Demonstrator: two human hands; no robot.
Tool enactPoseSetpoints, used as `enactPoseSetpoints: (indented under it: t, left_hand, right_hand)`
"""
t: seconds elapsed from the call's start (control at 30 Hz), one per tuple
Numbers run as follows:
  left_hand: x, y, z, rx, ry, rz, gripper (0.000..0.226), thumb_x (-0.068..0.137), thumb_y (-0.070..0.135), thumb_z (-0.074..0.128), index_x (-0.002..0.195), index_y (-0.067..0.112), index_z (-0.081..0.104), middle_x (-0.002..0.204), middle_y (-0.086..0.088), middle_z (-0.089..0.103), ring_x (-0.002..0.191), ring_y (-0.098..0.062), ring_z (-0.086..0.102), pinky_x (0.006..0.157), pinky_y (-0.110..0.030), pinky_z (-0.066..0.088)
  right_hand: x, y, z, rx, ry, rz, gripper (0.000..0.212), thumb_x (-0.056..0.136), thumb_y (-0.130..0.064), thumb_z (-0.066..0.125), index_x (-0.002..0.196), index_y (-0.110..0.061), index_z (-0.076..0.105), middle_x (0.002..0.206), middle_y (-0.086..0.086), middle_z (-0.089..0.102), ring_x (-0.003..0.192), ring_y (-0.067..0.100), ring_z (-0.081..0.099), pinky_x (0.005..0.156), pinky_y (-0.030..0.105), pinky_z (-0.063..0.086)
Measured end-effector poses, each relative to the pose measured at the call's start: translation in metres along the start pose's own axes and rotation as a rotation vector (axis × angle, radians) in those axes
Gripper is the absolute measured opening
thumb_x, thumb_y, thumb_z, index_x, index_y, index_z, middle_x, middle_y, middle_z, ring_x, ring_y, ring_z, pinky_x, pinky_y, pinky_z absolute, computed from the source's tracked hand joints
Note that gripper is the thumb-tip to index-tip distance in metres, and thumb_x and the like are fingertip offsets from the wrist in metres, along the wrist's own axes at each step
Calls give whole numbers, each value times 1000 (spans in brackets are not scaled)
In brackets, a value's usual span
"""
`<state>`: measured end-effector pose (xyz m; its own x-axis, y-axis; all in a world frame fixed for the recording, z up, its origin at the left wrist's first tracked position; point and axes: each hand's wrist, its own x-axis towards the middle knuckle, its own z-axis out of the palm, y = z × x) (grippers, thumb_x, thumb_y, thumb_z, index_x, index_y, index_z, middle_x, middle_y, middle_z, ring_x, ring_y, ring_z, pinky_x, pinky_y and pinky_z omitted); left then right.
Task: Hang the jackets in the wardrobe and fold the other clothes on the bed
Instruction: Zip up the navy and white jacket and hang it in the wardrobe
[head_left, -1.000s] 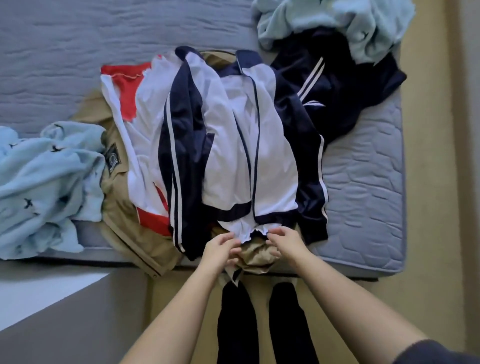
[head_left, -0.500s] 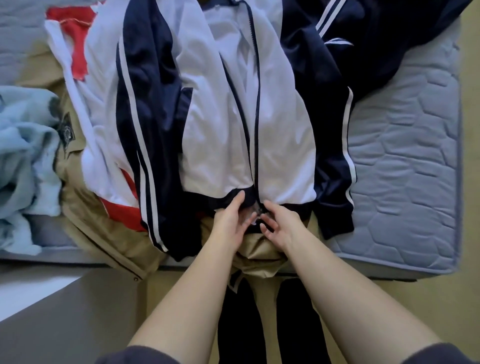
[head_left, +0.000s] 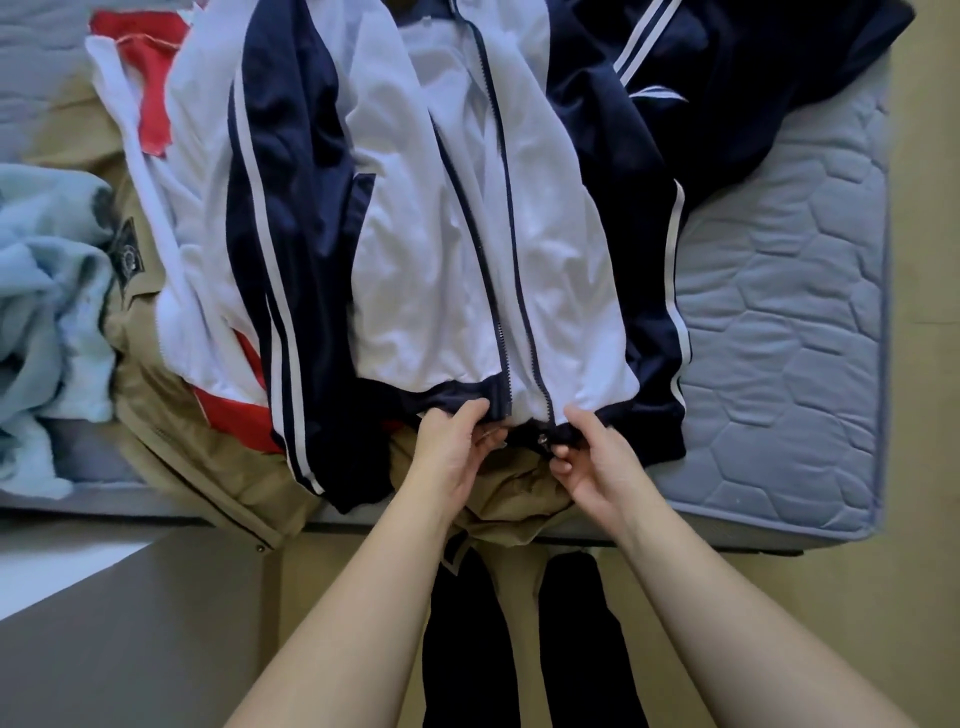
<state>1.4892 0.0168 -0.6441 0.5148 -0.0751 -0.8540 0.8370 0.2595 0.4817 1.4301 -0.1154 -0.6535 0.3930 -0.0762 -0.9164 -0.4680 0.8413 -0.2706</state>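
Note:
A white and navy zip jacket (head_left: 426, 249) lies front up on the bed (head_left: 789, 332), its zipper undone. My left hand (head_left: 457, 447) pinches the navy hem on the left side of the zipper. My right hand (head_left: 587, 457) pinches the hem at the zipper's foot on the right side. Under it lie a white and red garment (head_left: 150, 93) and a tan jacket (head_left: 171, 415) with a dark badge. Another navy garment (head_left: 737, 67) with white stripes lies at the upper right.
A light blue fleece garment (head_left: 47, 291) is bunched at the left of the bed. The tan fabric hangs over the bed's front edge (head_left: 727, 540). Beige floor (head_left: 924, 312) runs along the right side. My dark trouser legs (head_left: 467, 649) stand against the bed.
The view has come closer to the jacket. My hands moved from the tan fabric below up to the jacket's hem and now pinch either side of the zipper's foot.

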Motion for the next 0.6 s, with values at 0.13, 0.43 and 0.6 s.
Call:
enactPoseSetpoints:
  t: [0.13,0.43,0.6]
  left_hand:
    - [-23,13,1,-96,-96,4,10,91,2,54,93,1,64,74,-5,71,63,-10,66,63,-22,56]
    - [-51,37,12,60,-125,34,11,86,4,63,90,-6,66,83,-13,70,67,-11,67,60,-17,52]
    - [-65,44,21,-7,-136,113,8,85,-1,62,80,0,68,72,-6,71,62,-10,66,60,-17,53]
  right_hand:
    - [-30,-14,1,-1,-115,-10,17,78,-12,66,77,-14,49,67,0,64,53,6,59,45,16,45]
    - [-57,-29,26,-47,-222,51,19,70,-12,68,87,-13,58,76,-2,63,52,3,54,43,12,42]
    - [-66,-31,39,-29,-239,21,24,69,-14,68,91,-13,57,75,-1,67,51,3,56,42,12,43]
